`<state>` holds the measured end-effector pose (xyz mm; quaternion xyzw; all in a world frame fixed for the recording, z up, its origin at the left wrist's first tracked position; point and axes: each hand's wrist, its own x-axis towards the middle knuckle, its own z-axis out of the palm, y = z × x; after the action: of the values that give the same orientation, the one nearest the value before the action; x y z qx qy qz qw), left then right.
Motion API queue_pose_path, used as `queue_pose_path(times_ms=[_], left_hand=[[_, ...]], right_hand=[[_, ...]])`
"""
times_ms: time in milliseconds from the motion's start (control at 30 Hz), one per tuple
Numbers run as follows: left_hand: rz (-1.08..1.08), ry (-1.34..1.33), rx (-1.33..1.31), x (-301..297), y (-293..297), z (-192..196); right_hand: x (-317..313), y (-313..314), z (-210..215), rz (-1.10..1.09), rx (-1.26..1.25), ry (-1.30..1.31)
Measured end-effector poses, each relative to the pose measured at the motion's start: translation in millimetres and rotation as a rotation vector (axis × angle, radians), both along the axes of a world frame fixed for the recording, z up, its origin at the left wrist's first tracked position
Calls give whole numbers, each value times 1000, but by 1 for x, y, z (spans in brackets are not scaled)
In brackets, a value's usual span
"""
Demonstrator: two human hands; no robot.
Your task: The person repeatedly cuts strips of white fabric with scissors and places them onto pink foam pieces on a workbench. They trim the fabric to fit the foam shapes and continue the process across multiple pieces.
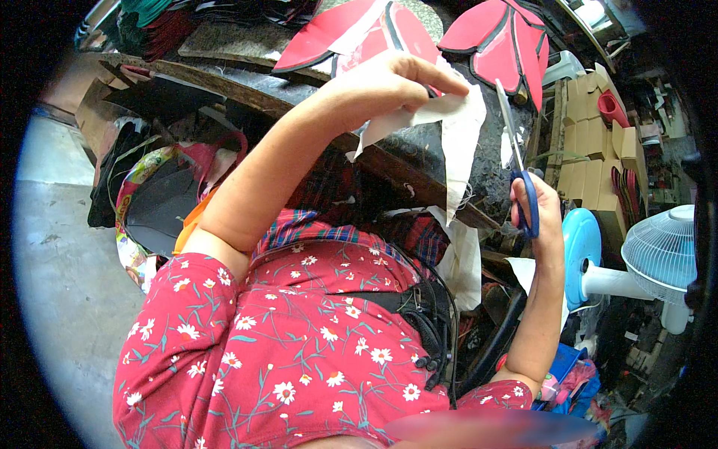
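Observation:
My left hand is raised over the worktable and pinches a piece of white fabric, which hangs down from the fingers. My right hand grips blue-handled scissors; the steel blades point up beside the right edge of the fabric. I cannot tell whether the blades touch the cloth. Both forearms come from a red floral top at the bottom of the view.
The dark worktable carries red and black cut pieces. To the right stand stacked cardboard boxes, a blue and white floor fan and clutter. At left, a bag rests on the grey concrete floor.

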<state>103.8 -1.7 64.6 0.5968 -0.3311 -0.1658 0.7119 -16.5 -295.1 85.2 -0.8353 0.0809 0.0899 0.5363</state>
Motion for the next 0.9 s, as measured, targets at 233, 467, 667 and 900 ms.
queue_pose_path(times_ms=[233, 467, 667, 900], left_hand=[[94, 23, 50, -22, 27, -2], [315, 103, -51, -32, 41, -4], [395, 91, -112, -30, 34, -15], [421, -48, -288, -51, 16, -5]], right_hand=[[50, 18, 9, -42, -1158, -110], [76, 19, 10, -9, -1182, -144], [92, 11, 19, -139, -1087, -232], [75, 72, 15, 232, 82, -523]])
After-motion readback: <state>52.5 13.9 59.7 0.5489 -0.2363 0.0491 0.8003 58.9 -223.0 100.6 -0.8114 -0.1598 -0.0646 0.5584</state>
